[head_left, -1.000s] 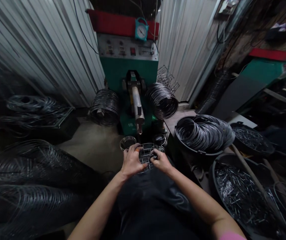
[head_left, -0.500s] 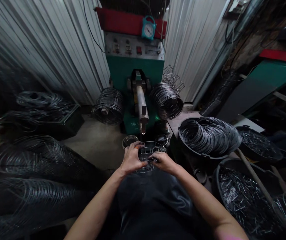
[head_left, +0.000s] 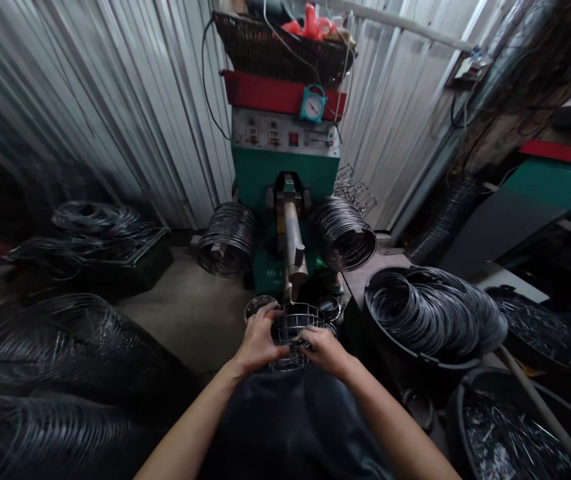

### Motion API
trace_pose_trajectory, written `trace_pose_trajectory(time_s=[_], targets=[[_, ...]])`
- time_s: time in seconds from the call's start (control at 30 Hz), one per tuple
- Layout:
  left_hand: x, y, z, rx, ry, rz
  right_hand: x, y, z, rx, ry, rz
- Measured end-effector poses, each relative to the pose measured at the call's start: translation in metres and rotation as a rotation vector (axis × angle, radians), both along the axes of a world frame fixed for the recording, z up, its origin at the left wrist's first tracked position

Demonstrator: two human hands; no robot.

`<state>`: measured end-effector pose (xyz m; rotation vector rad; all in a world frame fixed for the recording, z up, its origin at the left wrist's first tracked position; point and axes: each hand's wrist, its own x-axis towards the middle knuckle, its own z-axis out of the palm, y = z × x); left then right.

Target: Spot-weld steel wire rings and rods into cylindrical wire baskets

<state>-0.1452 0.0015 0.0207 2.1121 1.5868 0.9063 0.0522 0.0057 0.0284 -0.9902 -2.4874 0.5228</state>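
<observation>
A round basket of thin metal wire sits between my hands, right below the tip of a spot welder's upper arm. My left hand grips the basket's left side, fingers over the far rim and thumb towards the near side. At the basket's near right, my right hand has its fingers pinched together. Something small and dark shows at those fingertips, too small to name. A small glint shows at the welder tip, close above the basket's far rim.
The green welding machine stands ahead, with wire ring coils on its left and more rings on its right. To my right are a tub of rings and a tub of short metal pieces. Wire coils lie left.
My view has tilted up, so the machine and tubs appear lower. The basket and both hands remain together, with the basket's far rim now closer to the welder tip.
</observation>
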Motion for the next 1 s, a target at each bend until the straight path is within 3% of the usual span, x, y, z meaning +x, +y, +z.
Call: trace_pose_trajectory(time_s=[0.27,0.4,0.63,0.73,0.83,1.0], targets=[[-0.004,0.027,0.006,-0.076,-0.053,0.037,-0.009,0.029,0.008,0.01,-0.034,-0.024],[-0.001,0.03,0.01,-0.114,-0.061,0.049,-0.01,0.034,0.004,-0.002,0.007,-0.045],[0.001,0.048,0.009,-0.073,-0.054,0.106,-0.013,0.046,0.003,-0.015,0.029,-0.149],[-0.001,0.057,0.004,-0.113,-0.095,0.097,-0.006,0.047,-0.001,0.014,0.162,-0.173],[-0.002,0.059,0.002,-0.11,-0.099,0.092,0.004,0.043,-0.01,0.045,0.308,-0.281],[-0.002,0.068,0.008,-0.086,-0.053,0.096,0.007,0.052,-0.015,0.015,0.266,-0.36]])
